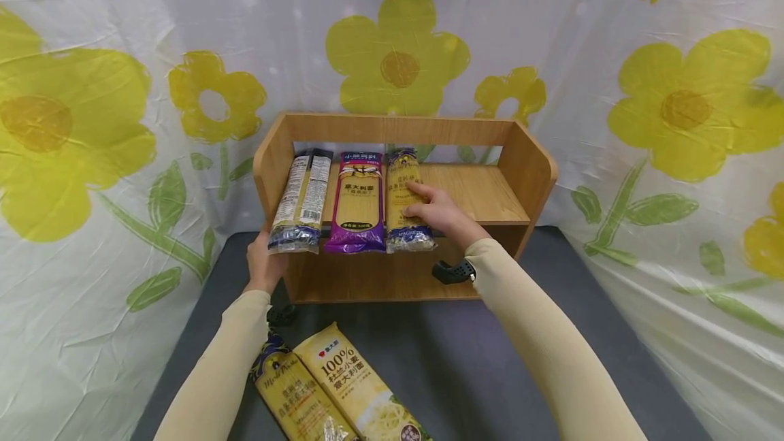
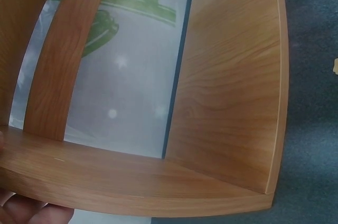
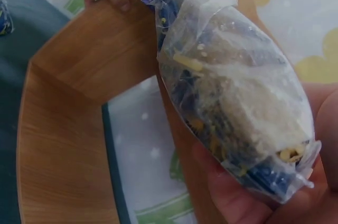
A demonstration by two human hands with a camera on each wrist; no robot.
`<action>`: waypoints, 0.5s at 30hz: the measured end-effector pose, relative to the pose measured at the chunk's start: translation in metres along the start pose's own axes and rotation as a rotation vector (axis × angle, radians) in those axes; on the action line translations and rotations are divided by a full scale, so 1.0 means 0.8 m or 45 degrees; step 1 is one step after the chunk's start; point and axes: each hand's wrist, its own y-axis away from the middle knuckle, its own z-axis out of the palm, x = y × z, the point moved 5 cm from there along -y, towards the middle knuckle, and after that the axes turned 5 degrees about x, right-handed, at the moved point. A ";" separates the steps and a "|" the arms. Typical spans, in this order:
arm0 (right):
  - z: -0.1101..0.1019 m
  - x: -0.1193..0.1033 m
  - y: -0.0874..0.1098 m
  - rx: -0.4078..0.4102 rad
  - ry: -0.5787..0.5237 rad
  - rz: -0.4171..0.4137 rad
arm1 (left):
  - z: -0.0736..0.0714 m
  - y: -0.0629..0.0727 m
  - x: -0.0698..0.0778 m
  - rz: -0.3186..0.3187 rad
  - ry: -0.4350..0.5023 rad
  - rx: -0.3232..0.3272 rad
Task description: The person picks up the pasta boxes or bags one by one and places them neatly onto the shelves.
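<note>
A small two-tier wooden shelf [image 1: 478,189] stands on the dark table. My right hand [image 1: 442,211] grips a yellow-and-blue spaghetti packet [image 1: 402,179] lying on the upper tier; its clear crimped end [image 3: 232,86] faces the right wrist camera, fingers and thumb on both sides. Left of it lies a purple-edged pasta packet [image 1: 358,203]. Farthest left is another spaghetti packet [image 1: 304,189], its printed label with a barcode facing up. All three stick out past the front edge. My left hand [image 1: 265,263] holds the shelf's left side panel, fingers [image 2: 50,214] curled round its edge.
Two more packets lie on the table in front of the shelf: a yellow-and-blue spaghetti packet [image 1: 300,393] and a cream pasta packet [image 1: 361,386]. Behind the shelf hangs a white curtain [image 1: 429,53] with yellow flowers. The lower tier [image 1: 380,278] has an open front.
</note>
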 end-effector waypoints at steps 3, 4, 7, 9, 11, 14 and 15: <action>-0.001 0.000 0.000 -0.007 0.009 -0.002 | 0.000 0.000 0.001 0.005 0.006 0.005; -0.002 0.000 0.000 -0.005 0.011 -0.004 | 0.000 0.000 0.002 0.006 0.012 0.005; -0.003 0.000 0.001 0.008 0.028 -0.024 | 0.000 0.000 0.003 0.011 0.014 0.007; -0.003 0.000 0.002 0.030 0.053 -0.070 | 0.000 0.000 0.003 0.011 0.017 0.002; -0.003 0.002 0.005 0.049 0.060 -0.126 | 0.000 0.001 0.003 0.000 0.021 -0.008; -0.003 0.007 0.014 0.092 0.033 -0.190 | -0.001 0.001 0.001 -0.016 0.024 -0.022; -0.003 0.011 0.018 0.101 0.006 -0.192 | -0.002 0.001 0.000 -0.017 0.026 -0.018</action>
